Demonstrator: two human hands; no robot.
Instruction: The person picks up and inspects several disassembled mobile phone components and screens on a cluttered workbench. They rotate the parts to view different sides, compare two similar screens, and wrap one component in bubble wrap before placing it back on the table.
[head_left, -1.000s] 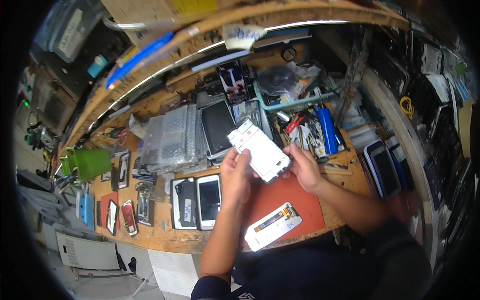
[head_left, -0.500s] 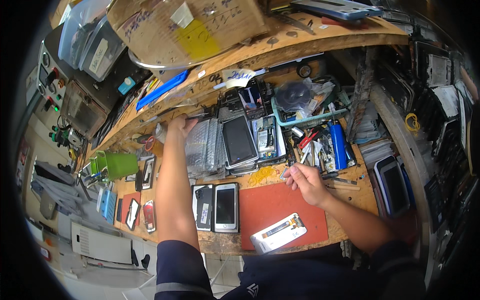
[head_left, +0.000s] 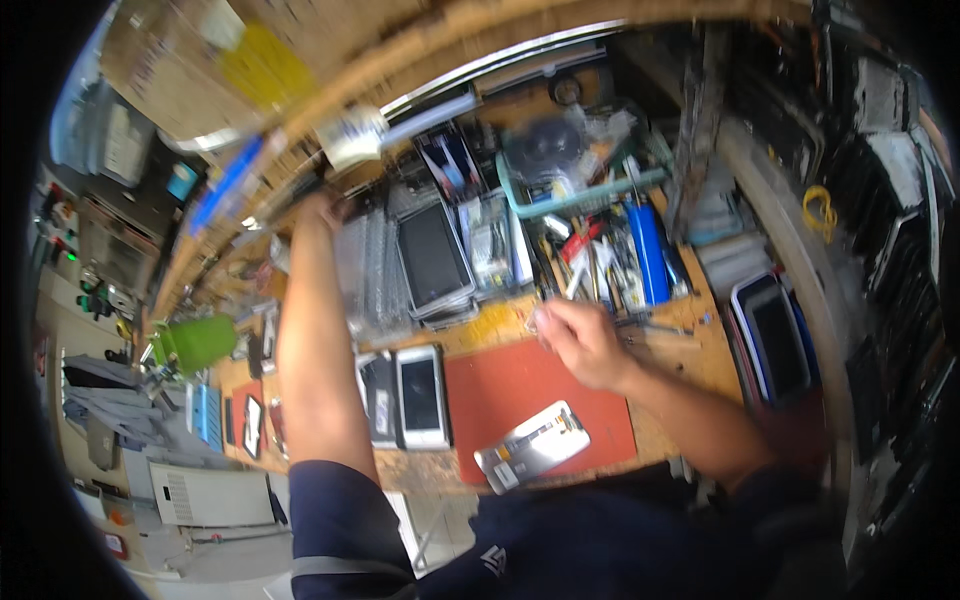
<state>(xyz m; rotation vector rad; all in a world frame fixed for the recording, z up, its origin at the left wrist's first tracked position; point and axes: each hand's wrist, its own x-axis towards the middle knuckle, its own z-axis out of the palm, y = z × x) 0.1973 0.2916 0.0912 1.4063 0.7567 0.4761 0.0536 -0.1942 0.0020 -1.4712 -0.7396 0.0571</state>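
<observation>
My left hand reaches far back under the wooden shelf, beside a stack of bubble-wrap sleeves. Its fingers are smeared by motion and partly lost in shadow, so what they touch cannot be told. Over the far right part of the red mat, my right hand is closed in a pinch. A tiny pale thing seems to sit at its fingertips, too small to name. On the mat below lies a phone screen, its silvery back up with a flex cable. Left of the mat is a white-framed phone.
Behind the mat are a dark-screened tablet, yellow rubber bands and a teal basket of parts. Tools and a blue cylinder stand at the right. A green bin sits left. The shelf overhangs the bench.
The whole view has swung and blurred, with the bench shifting left and up in it. My left hand remains at the back under the shelf; my right hand stays pinched above the mat.
</observation>
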